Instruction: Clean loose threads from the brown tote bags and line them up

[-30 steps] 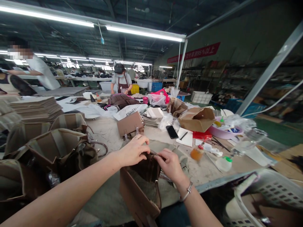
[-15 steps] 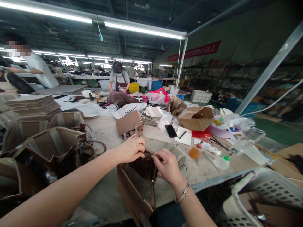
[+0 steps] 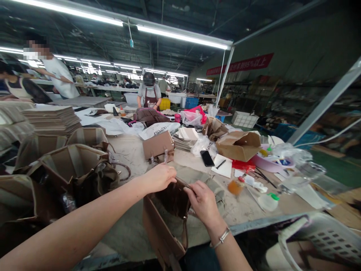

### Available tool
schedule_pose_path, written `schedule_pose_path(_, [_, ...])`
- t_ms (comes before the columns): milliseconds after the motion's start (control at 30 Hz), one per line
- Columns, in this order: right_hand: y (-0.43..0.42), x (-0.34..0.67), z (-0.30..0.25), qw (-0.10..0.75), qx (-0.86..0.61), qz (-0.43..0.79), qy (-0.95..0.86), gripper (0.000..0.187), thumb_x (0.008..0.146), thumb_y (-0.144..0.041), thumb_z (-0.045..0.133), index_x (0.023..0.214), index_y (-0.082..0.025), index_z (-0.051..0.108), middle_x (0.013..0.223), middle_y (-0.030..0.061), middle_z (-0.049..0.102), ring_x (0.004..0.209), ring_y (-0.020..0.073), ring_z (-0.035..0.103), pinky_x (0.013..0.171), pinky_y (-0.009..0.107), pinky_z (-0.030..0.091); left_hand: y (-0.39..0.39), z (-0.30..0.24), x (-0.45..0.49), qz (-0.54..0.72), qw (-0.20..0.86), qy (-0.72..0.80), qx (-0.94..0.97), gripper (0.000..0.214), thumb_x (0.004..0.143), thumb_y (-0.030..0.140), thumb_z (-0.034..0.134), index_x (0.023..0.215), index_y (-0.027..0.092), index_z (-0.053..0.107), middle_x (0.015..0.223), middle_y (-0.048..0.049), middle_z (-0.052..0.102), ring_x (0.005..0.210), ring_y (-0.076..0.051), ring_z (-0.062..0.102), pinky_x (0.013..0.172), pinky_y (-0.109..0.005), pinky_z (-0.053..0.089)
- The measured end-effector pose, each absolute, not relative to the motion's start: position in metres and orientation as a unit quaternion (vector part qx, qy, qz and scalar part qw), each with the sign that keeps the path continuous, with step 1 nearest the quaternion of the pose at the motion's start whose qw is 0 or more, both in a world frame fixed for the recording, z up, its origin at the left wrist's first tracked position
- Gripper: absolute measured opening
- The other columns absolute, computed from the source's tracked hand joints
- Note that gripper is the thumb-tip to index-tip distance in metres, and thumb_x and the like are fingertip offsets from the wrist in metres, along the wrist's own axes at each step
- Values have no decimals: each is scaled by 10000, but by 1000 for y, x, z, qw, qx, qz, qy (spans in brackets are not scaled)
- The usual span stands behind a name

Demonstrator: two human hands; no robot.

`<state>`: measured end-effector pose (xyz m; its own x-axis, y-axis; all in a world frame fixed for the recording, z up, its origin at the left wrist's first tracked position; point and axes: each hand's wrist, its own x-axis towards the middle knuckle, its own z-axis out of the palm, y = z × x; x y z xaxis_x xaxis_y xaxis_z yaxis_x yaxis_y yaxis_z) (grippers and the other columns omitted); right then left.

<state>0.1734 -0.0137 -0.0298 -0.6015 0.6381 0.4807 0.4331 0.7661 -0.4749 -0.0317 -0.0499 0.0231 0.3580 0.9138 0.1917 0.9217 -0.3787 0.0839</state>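
Glare overhead, gloom behind
Tube lights glare above the bench; shelves beyond its right edge lie in blurry shadow.

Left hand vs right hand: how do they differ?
The left hand has a bare wrist; the right hand has a metal bracelet at its wrist. In the image, the left hand points rightward; the right hand points up and left. Both are at the upper edge of the brown bag.
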Motion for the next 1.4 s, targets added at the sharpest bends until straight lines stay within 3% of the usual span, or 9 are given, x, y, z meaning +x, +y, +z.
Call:
schedule_pose_path(100, [-15,174,-22,308,-289,163,-892,255,885,-402,488,928,-200,638,787,46,583,741,161,545,675,259,429,-50,21,-34,-118,5,-553,-825,190,837,229,521,664,156,551,737,-7,605,716,-137,571,870,-324,388])
schedule_pose_path(200, [-14,170,-16,297,-291,138,-899,432,767,-512,613,1088,-222,603,849,51,600,782,186,559,682,273,438,-49,18,-36,-126,1,-551,-825,188,840,231,516,673,158,558,742,-8,605,715,-137,573,884,-334,384])
schedule_pose_path(333, [-10,158,-18,290,-307,109,-900,212,809,-441,592,832,-242,661,715,26,564,673,156,535,591,248,403,-49,16,-38,-126,10,-558,-820,170,834,218,526,679,155,558,727,-12,597,716,-142,573,879,-328,392])
schedule_pose_path(433, [-7,153,-21,295,-301,96,-902,214,847,-375,555,710,-231,635,681,21,546,662,146,522,574,244,382,-50,17,-38,-126,18,-558,-820,175,835,225,524,678,153,552,718,-15,592,712,-147,572,883,-333,394])
schedule_pose_path(667, [-6,151,-21,303,-301,103,-898,245,869,-291,520,640,-216,569,671,19,522,691,159,508,596,263,375,-50,19,-34,-123,7,-568,-814,187,829,238,539,671,142,564,725,-28,608,723,-160,589,874,-354,403])
schedule_pose_path(867, [-4,153,-25,315,-298,124,-893,267,862,-265,527,602,-208,540,635,9,488,672,158,496,578,263,366,-46,24,-51,-137,-39,-537,-831,241,748,356,649,630,149,617,740,-34,638,731,-146,605,696,-229,437])
schedule_pose_path(1067, [-7,156,-25,321,-292,126,-892,313,881,-260,487,572,-203,495,618,13,460,656,160,474,592,272,365,-49,33,-67,-146,-37,-520,-841,143,805,274,587,703,187,636,799,-5,655,778,-128,602,743,-212,423])
schedule_pose_path(1400, [-17,159,-22,307,-294,117,-898,342,907,-288,438,578,-202,477,638,21,456,663,159,466,600,269,355,-51,25,-55,-128,-9,-554,-822,113,826,193,532,733,148,578,803,-37,607,734,-140,569,673,-229,420])
